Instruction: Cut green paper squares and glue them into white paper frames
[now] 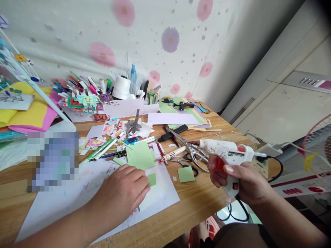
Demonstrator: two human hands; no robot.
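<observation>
My right hand (243,179) is wrapped round the handle of a white hot glue gun (219,148), fingers at its red trigger. The gun's dark nozzle points left, above a pair of metal scissors (191,146). My left hand (124,189) lies low over a large white sheet (77,203), its fingers curled down and pressed together. What those fingers hold, if anything, is hidden under the hand. A small green paper piece (152,179) shows beside the fingertips. Just beyond the hand lies a larger light green paper (140,155). Another green square (186,174) partly covers dark-handled scissors (194,168).
Markers (103,148), paper cutouts (108,129) and a black box cutter (177,132) clutter the wooden table (165,224). A pen holder (80,86) stands at the back left. The gun's black cord (243,210) hangs past the table's right edge, near a fan (320,141).
</observation>
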